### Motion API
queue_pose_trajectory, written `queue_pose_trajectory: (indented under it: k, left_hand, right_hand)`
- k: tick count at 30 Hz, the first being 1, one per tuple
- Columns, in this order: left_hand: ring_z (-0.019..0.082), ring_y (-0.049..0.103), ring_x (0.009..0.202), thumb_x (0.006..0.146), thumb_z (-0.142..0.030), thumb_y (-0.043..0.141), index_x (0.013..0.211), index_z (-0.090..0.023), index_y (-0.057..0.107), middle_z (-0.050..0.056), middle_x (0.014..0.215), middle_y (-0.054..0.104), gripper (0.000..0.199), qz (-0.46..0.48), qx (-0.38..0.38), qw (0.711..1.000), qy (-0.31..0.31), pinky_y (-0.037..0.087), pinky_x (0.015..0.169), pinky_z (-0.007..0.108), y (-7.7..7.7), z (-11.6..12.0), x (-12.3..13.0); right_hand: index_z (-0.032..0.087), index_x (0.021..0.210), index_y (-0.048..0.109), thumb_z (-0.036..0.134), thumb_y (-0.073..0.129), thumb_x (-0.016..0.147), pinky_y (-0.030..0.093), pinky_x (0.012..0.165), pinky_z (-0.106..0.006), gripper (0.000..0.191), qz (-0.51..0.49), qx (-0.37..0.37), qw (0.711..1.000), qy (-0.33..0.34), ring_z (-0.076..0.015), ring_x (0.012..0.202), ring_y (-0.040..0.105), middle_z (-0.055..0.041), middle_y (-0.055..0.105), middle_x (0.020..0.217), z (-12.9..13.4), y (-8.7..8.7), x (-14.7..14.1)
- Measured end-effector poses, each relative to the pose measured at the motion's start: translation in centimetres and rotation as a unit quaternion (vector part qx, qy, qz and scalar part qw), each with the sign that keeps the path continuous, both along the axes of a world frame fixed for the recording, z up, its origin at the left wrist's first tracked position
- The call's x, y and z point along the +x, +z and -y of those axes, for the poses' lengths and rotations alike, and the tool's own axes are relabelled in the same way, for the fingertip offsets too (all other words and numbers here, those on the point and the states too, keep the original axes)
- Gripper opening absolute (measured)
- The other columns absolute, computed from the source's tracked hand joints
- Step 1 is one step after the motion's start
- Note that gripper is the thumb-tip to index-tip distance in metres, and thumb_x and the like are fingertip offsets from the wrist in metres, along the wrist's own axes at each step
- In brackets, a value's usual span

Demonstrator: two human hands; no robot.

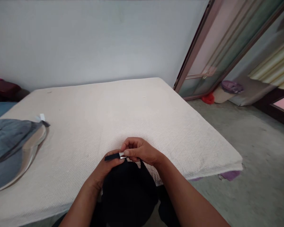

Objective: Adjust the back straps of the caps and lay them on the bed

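Note:
A black cap (130, 195) hangs over the near edge of the bed, its dark strap end (112, 157) and small metal buckle (122, 155) uppermost. My left hand (106, 167) is closed around the cap's back edge, with the strap lying across the fingers and the thumb just below the buckle. Thumb and forefinger of my right hand (139, 151) pinch the buckle end of the strap from the right. The fingers cover part of the buckle, so how the strap runs through it cannot be made out.
The bed (104, 110) has a white textured cover. A grey cap (9, 148) with a white tag lies at the left. Behind stands a pale wall (97, 41); at right are a glass-panelled door (208, 63) and a lined bin (227, 91) on the concrete floor (262, 164).

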State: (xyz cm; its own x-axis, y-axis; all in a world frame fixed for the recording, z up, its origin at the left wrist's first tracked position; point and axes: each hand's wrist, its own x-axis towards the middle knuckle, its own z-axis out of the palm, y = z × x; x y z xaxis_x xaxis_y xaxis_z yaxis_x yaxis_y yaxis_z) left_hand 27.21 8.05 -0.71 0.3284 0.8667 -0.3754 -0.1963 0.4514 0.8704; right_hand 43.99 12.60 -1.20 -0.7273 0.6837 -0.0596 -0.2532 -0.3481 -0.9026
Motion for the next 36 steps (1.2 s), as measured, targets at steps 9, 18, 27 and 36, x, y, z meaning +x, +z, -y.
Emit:
queue_pose_trajectory:
  k: [9,18,27,36]
  left_hand:
    - [0.011,0.052,0.051,0.059,-0.028,0.072,0.078,-0.016,0.071,0.001,0.06,0.063,0.022,0.011,-0.003,1.0,-0.002,0.036,0.05,0.02,-0.5,0.2,-0.2]
    - [0.011,0.045,0.046,0.069,-0.038,0.065,0.071,-0.013,0.068,0.0,0.049,0.054,0.025,-0.017,-0.006,1.0,0.018,0.032,0.046,0.022,-0.7,0.3,-0.1]
    - [0.009,0.042,0.042,0.071,-0.038,0.063,0.06,-0.013,0.063,-0.002,0.045,0.051,0.027,-0.022,-0.024,0.999,0.042,0.031,0.044,0.022,-0.4,0.6,0.0]
    - [0.014,0.055,0.052,0.078,-0.027,0.053,0.073,-0.01,0.069,0.006,0.058,0.063,0.023,0.129,-0.077,0.988,0.026,0.042,0.054,0.025,1.1,0.9,0.7]
  right_hand:
    - [0.015,0.08,0.058,0.022,0.069,0.067,0.021,0.035,-0.016,0.018,0.004,-0.036,0.999,0.012,-0.0018,0.039,0.033,0.0081,0.048,0.053,0.0,0.2,-0.1]
    - [0.015,0.079,0.057,0.019,0.068,0.069,0.022,0.034,-0.015,0.016,0.003,-0.04,0.999,0.021,-0.0011,0.038,0.033,0.0073,0.05,0.056,-0.1,0.0,-0.3]
    - [0.015,0.078,0.057,0.021,0.067,0.069,0.026,0.034,-0.014,0.014,0.055,-0.009,0.998,0.01,-0.0015,0.04,0.035,0.0071,0.049,0.056,0.0,0.0,-0.5]
    - [0.014,0.086,0.057,0.021,0.059,0.077,0.034,0.037,-0.015,0.012,-0.031,-0.034,0.999,0.02,-0.0035,0.042,0.043,0.0049,0.053,0.059,-0.2,-0.3,0.0]
